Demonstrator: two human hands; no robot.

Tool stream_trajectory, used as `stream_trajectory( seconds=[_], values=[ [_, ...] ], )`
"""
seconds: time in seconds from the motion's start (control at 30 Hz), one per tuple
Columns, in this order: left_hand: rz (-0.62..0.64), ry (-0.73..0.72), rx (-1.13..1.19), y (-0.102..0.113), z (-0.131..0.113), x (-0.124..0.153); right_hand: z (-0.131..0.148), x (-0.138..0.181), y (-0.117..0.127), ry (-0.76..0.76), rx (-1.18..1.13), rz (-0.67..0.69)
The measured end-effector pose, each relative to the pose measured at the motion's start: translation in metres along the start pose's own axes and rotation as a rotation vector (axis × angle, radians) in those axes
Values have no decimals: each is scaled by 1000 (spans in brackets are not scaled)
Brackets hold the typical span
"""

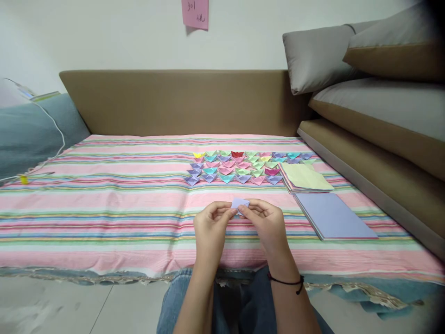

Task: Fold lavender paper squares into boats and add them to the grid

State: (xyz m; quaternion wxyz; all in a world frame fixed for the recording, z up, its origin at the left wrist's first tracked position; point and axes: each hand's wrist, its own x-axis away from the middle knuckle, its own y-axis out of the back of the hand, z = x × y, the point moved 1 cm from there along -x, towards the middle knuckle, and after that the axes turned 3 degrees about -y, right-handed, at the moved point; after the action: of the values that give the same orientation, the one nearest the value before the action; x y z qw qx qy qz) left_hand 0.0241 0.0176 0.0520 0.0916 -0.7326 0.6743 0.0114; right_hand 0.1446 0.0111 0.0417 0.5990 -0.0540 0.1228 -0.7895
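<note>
Between my two hands is a small piece of folded lavender paper (239, 202), held up over the near part of the striped cloth. My left hand (214, 222) pinches its left side between thumb and fingers. On the opposite side, my right hand (266, 220) grips it the same way, with both thumbs close together at its lower edge. The fingers cover part of the folds. Just beyond the hands stand several rows of small folded paper boats (226, 170) in pink, green, blue, purple, yellow and red.
To the right lie a stack of pale yellow paper (308, 177) and a stack of lavender paper (333, 215). Grey-brown cushions (378, 106) are piled along the right side. A white cable (55, 123) runs at the far left. Striped cloth (104, 208) covers the seat.
</note>
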Motion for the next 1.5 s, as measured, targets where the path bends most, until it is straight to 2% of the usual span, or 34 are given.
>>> stream_trajectory(
  seconds=[0.17, 0.37, 0.5, 0.6, 0.83, 1.13, 1.3, 1.5],
  values=[
    [53, 75, 125, -2, 0, 0, -1, 0, 1, 42, 50, 17],
    [-40, 87, 281, -4, 0, 2, 0, -1, -2, -12, 6, 86],
    [34, 140, 347, -5, 0, 2, 5, 3, 0, 25, 43, 70],
    [93, 144, 289, -6, 2, 1, 6, 4, 1, 28, 76, 60],
    [140, -55, -72, -2, 1, -2, 0, 2, 0, 127, 223, 105],
    [105, 20, 34, 5, -1, -2, 1, 4, -2, 77, 109, 163],
    [164, -92, -70, 2, -5, -2, 1, 4, 1, 94, 185, 140],
    [31, -149, -79, 3, -3, -2, 2, 5, -5, 46, 190, 199]
  ],
)
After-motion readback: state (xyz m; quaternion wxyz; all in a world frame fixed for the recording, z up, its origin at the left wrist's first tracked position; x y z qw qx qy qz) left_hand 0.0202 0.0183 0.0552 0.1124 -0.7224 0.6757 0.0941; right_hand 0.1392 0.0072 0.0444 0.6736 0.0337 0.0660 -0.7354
